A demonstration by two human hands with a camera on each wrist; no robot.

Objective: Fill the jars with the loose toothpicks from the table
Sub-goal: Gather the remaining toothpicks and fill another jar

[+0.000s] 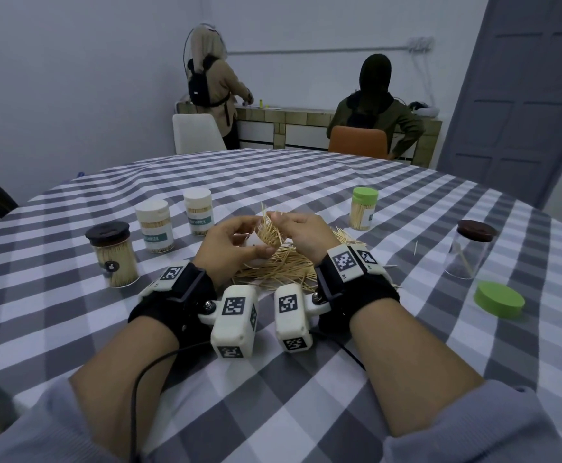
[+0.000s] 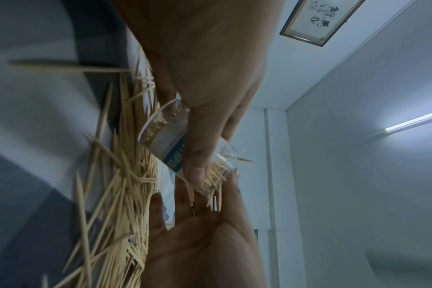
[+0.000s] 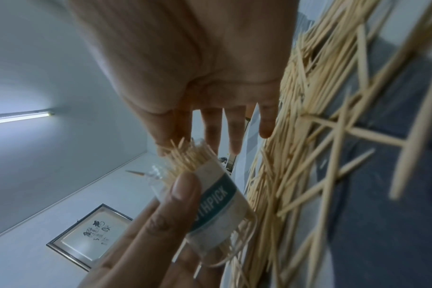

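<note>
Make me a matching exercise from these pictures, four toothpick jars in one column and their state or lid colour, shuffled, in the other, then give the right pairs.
Things:
1. jar in the left hand
2. jar at the far right
3. jar at the near left
4. jar behind the pile

States:
A. green lid, full
B. open, tilted, toothpicks sticking out
C. dark lid, nearly empty
D. dark lid, full

Pairs: 1-B, 2-C, 3-D, 4-A

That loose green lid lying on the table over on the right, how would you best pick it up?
The green lid is a low, flat disc lying on the tablecloth with nothing touching it. I would probably come straight down from above and pinch its round side wall between thumb and fingers on opposite sides. The wall is short, so the fingertips would need to reach nearly to the cloth.
</note>
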